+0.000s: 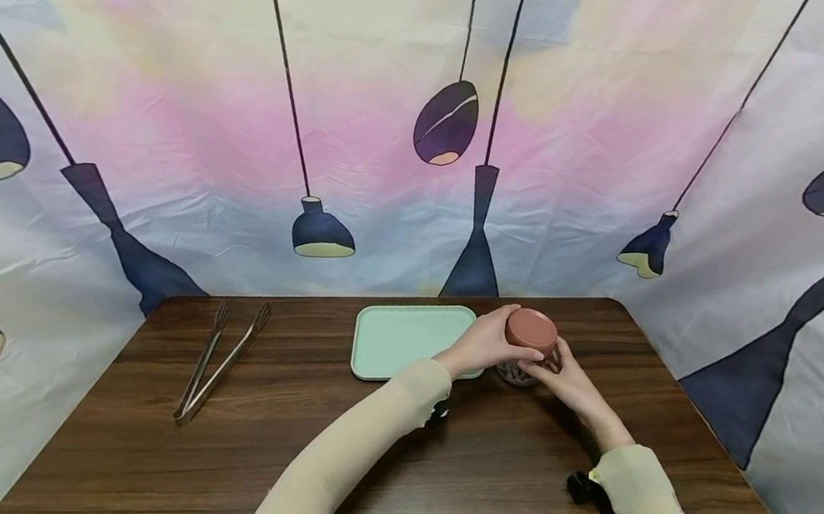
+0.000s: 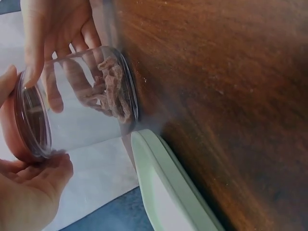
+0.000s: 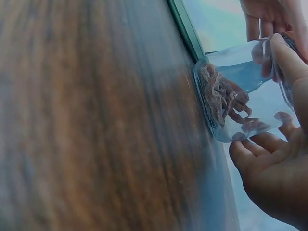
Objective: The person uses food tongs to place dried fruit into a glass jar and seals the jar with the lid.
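A clear jar [image 2: 89, 130] stands upright on the brown table, just right of the pale green tray [image 1: 409, 340]. Brown, twisted dried strips [image 2: 115, 91] lie in its bottom. At its mouth sits a reddish-brown lid [image 1: 532, 329], which my left hand [image 1: 486, 342] grips with thumb and fingers on opposite sides. My right hand [image 1: 570, 383] holds the jar's clear wall, its thumb near the mouth and its fingers round the far side in the right wrist view [image 3: 272, 183].
Metal tongs [image 1: 218, 366] lie spread on the left part of the wooden table [image 1: 270, 460]. Behind the table's back edge hangs a cloth [image 1: 376, 169] printed with dark lamps. A small black object [image 1: 579, 486] shows at the right sleeve.
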`<state>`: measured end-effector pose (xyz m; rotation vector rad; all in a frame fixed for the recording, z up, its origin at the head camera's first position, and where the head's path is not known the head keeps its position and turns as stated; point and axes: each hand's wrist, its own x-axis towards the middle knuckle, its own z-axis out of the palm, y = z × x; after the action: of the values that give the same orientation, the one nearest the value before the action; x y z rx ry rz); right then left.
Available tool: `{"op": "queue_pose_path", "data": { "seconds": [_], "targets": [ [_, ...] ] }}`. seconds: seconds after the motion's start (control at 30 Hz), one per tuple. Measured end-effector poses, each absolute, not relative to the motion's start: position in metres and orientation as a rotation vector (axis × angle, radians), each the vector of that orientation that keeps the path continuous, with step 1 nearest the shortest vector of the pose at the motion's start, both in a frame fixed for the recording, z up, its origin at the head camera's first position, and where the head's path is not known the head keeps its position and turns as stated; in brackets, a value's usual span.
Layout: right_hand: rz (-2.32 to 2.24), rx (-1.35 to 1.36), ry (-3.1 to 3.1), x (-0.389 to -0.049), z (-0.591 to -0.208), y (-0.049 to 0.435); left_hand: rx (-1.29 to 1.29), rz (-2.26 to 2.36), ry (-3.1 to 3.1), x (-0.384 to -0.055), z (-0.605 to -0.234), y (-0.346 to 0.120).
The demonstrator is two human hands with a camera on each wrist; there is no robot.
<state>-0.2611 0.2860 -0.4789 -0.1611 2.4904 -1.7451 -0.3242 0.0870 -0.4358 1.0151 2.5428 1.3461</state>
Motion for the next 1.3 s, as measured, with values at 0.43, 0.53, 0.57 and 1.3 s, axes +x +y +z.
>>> {"op": "queue_pose_path", "data": {
  "seconds": [0.43, 0.53, 0.57, 1.3],
  "targets": [
    [-1.693, -0.180, 2.511, -0.260, -0.473, 0.285, 0.854, 1.149, 2.797, -0.298, -0.429, 0.099],
    [-1.678, -0.177, 2.512, -0.260, -0.473, 0.285, 0.841, 1.073, 2.826, -0.292, -0.427, 0.097],
    [-1.671, -0.175, 2.514, -0.260, -0.473, 0.285, 0.841, 1.052, 2.832, -0.291, -0.426, 0.096],
    [-1.639, -0.103, 2.539, -0.260, -0.471, 0.283, 0.913, 1.013, 2.946, -0.287, -0.419, 0.081]
  ]
}}
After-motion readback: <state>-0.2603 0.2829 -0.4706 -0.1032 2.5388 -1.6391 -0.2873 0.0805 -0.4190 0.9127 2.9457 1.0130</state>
